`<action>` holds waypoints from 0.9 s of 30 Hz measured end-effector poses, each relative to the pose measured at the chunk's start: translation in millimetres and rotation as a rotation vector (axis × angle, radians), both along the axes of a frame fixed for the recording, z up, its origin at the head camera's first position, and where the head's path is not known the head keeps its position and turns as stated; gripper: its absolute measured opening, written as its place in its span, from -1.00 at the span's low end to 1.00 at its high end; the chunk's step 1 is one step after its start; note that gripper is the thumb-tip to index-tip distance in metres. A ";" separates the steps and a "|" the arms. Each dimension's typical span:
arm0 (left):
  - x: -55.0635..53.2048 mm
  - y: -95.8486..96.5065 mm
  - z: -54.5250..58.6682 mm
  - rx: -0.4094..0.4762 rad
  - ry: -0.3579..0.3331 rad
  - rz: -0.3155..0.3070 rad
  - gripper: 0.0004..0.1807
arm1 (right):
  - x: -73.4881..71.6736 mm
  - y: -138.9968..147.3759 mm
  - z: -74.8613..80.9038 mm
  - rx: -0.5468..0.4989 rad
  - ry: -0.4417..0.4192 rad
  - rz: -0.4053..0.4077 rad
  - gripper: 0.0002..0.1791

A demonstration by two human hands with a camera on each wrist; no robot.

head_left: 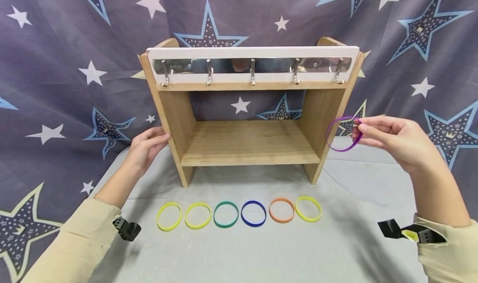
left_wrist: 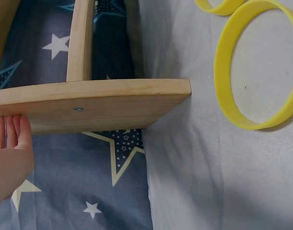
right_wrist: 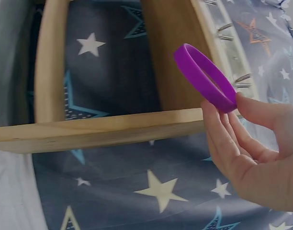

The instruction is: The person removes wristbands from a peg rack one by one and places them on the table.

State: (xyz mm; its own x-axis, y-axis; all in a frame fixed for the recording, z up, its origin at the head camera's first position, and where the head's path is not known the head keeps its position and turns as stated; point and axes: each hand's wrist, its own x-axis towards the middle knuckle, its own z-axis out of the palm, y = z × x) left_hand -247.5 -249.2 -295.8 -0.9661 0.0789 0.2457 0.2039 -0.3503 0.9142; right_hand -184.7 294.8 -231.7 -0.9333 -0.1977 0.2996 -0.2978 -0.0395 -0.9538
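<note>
Between thumb and fingers, my right hand (head_left: 401,140) pinches a purple silicone wristband (right_wrist: 204,76), held up beside the right side of a wooden shelf rack (head_left: 250,144). My left hand (head_left: 145,148) touches the outside of the rack's left side panel, its fingers fairly straight in the left wrist view. Across the rack's top front runs a white rail with a metal strip and several hooks (head_left: 253,73), none carrying a band. In front of the rack lies a row of wristbands: yellow (head_left: 158,223), yellow (head_left: 186,220), green (head_left: 225,226), blue (head_left: 254,225), orange (head_left: 281,221) and yellow (head_left: 309,220).
The rack stands on a table with a pale grey cloth (head_left: 239,254). Behind it hangs a dark curtain (head_left: 123,38) printed with stars. Dark wrist cameras sit at the left cuff (head_left: 127,229) and the right cuff (head_left: 425,234).
</note>
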 end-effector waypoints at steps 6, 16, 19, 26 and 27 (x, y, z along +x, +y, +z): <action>1.1 0.0 -1.4 0.006 0.002 -0.001 -0.78 | 0.2 2.1 -17.7 0.091 -0.047 0.023 -0.67; 1.2 0.3 -0.1 0.007 0.001 0.015 -0.77 | -2.0 12.5 -45.5 0.192 -0.087 0.029 -0.65; 0.6 0.5 0.3 0.004 -0.007 0.017 -0.78 | -3.3 18.4 -54.5 0.179 -0.120 0.039 -0.65; -0.6 0.6 -0.1 0.015 -0.001 0.002 -0.80 | -5.3 32.8 -74.9 0.163 -0.182 0.080 -0.64; -0.9 0.6 0.2 0.016 -0.001 0.000 -0.80 | -5.1 34.5 -77.4 0.158 -0.190 0.087 -0.64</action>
State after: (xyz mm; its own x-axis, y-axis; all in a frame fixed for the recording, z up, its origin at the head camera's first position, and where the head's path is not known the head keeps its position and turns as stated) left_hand -248.4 -248.6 -295.7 -0.9663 0.0746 0.2462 0.2033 -0.3650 0.9085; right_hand -189.8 329.3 -309.2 -0.9473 -0.3105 0.0791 -0.1143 0.0969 -0.9887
